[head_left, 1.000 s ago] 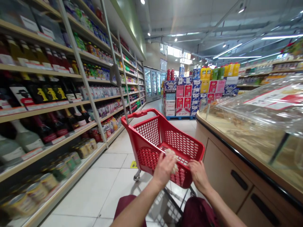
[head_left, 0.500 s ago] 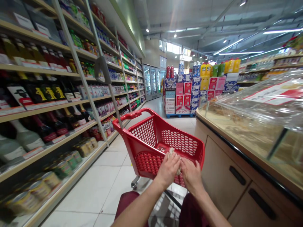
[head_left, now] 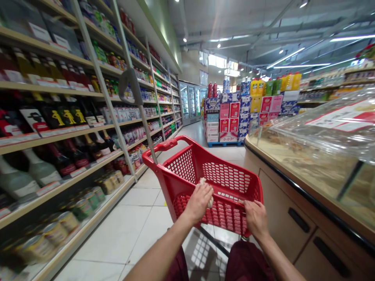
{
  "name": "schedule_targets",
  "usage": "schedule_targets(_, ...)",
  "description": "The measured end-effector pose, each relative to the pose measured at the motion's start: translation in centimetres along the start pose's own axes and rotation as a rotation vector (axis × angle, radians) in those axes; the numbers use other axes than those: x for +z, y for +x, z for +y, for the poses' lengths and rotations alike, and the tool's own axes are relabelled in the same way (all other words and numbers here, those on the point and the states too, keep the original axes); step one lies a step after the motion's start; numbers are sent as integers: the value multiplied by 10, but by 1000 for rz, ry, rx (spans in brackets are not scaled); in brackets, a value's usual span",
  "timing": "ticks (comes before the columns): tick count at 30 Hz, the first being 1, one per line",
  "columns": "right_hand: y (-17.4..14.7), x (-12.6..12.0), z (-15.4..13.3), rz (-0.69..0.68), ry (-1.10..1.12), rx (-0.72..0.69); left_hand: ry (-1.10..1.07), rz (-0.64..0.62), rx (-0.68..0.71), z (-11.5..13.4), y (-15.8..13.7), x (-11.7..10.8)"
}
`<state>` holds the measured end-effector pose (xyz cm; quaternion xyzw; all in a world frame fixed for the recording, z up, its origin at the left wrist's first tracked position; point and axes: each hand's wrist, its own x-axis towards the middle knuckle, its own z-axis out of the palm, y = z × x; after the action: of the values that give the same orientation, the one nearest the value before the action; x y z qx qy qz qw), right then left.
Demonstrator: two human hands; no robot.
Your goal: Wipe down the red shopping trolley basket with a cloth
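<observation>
A red plastic shopping cart (head_left: 231,168) stands sideways in front of me, with a grey pole carrying a loop (head_left: 129,88) rising by its handle. My left hand (head_left: 197,203) is closed around a crumpled off-white cloth (head_left: 202,181) at the cart's near rim; most of the cloth is hidden under the fingers. Farther right, my right hand (head_left: 255,216) grips the near rim of the cart close to its corner, fingers curled over the edge. Through the basket's open top, no goods show inside.
Shelves of bottles and cans (head_left: 70,156) line the left side. A counter (head_left: 281,195) with clear plastic covers stands close on the right. Ahead are stacked drink cartons (head_left: 228,121) on a blue pallet (head_left: 224,144), with glass-door fridges (head_left: 191,101) behind.
My hands, together on the cloth before, have parted. The right moved right onto the cart's rim; the left shifted slightly left with the cloth. The cart sits slightly farther right in view.
</observation>
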<state>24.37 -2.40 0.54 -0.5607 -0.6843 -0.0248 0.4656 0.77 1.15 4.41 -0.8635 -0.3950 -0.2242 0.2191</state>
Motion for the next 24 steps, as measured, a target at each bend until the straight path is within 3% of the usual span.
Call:
schedule_targets(2,4,-5,10,-13,10,1,7,-14,12,-6,-2,-8)
schedule_targets(6,10,-14,26,-27,23,11,140,4,-145,-69,-20,-49)
schedule_targets(8,11,-15,30,-28,25,16,190,39,-229,-84,-24,-59)
schedule_targets(10,12,-14,30,-24,22,12,211,74,-294,-73,-21,-53)
schedule_targets(12,13,-13,29,-12,16,16,194,75,-283,-47,-13,-37)
schedule_targets(15,16,-13,29,-19,27,33,125,-2,-112,-21,-2,-26)
schedule_targets(17,19,-15,31,-38,44,42,121,-20,-109,-33,-3,-35)
schedule_targets(21,23,-17,36,-36,52,80,188,82,-327,-76,-18,-61)
schedule_targets(24,23,-17,37,-45,53,77,163,74,-347,-65,-17,-55)
